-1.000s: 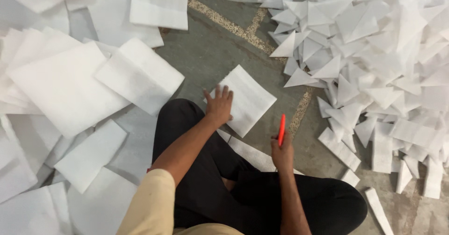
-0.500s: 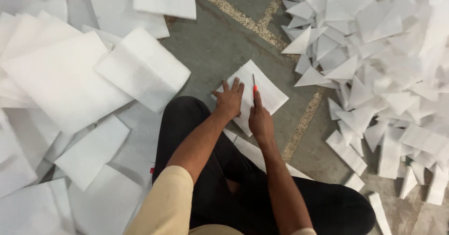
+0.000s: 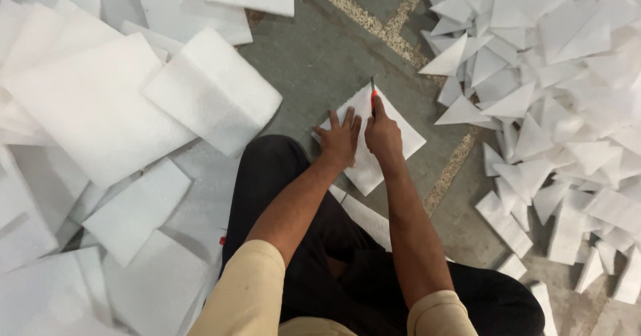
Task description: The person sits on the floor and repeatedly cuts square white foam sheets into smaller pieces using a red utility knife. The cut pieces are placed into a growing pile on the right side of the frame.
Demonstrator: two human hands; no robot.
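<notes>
Concrete floor (image 3: 320,62) strewn with white foam sheets (image 3: 93,109), triangles (image 3: 534,62).

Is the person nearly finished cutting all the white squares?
No. Done: a big heap of cut triangles. In hand: the left hand pins one square sheet while the right hand sets a red cutter on it. Left: many uncut sheets.

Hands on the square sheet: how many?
2. Left hand lies flat on the sheet; right hand beside it grips a red cutter at its far corner.
</notes>
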